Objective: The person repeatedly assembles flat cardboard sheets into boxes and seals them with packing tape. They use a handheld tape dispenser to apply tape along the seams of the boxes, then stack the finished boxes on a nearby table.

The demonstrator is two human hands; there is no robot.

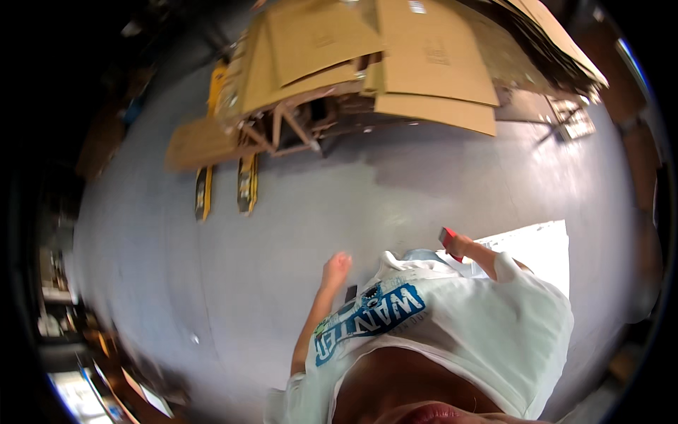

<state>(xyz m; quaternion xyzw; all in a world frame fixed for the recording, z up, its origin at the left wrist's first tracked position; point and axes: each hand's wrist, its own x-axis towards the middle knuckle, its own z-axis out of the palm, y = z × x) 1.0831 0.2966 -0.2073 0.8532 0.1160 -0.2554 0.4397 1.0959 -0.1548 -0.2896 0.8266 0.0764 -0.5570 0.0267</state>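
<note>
I am looking down along my own white printed T-shirt [452,318] at a grey floor. My left hand [337,266] hangs beside my body over the floor; its fingers look curled and nothing shows in it. My right hand [460,246] is raised in front of my chest and grips a small red flat object [448,237], which sticks out above the fingers. What the red object is stays unclear. Both hands are well short of the cardboard pile ahead.
A heap of flattened brown cardboard boxes [395,56] lies on a wooden pallet [282,131] ahead. Yellow pallet jack forks [246,185] stick out from under its left side. A white sheet [540,247] lies on the grey floor [212,268] at right. Shelves line the dim left edge.
</note>
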